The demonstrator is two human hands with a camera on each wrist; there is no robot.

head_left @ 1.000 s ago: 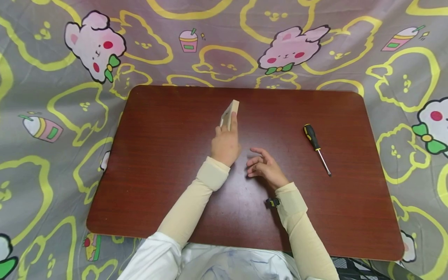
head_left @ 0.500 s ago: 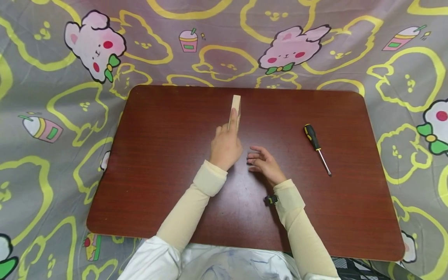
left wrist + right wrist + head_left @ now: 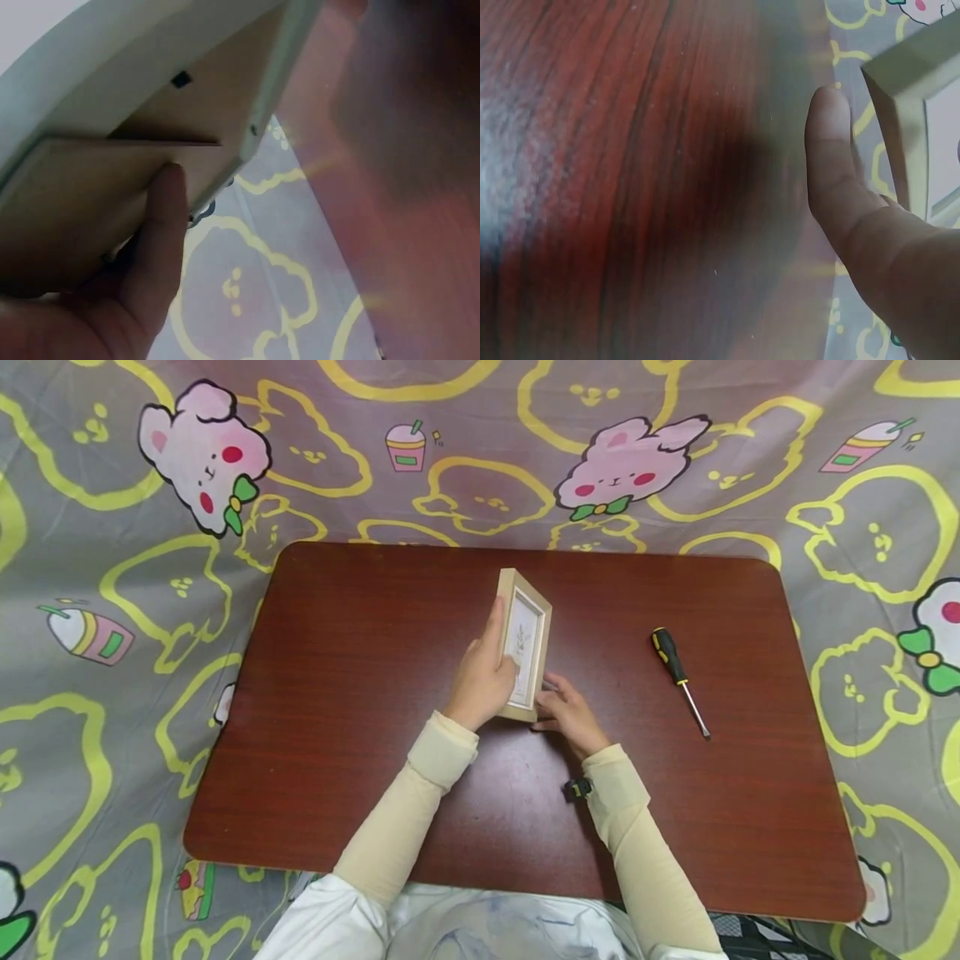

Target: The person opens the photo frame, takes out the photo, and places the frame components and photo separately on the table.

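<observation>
My left hand [image 3: 483,681] grips a light wooden picture frame [image 3: 546,631] by its left side, one finger stretched along the edge. The frame is tilted up over the table, its front with a small plant-like drawing turned to the right. In the left wrist view its brown backing [image 3: 217,90] shows, with a small black tab [image 3: 181,79] and a second panel that a finger presses. My right hand [image 3: 573,718] is at the frame's lower right corner, fingers loosely bent and partly hidden by it. From the right wrist, its thumb [image 3: 831,142] stands straight beside the frame's corner.
A screwdriver [image 3: 678,681] with a black and yellow handle lies on the right part of the reddish-brown table [image 3: 337,693]. A patterned cloth [image 3: 480,435] hangs behind and around the table. A small black device [image 3: 577,789] sits at the right wrist.
The left hand has turned the picture frame from edge-on until its front shows on the right. The frame's lower corner now meets the right hand, which has barely moved. The screwdriver lies as before.
</observation>
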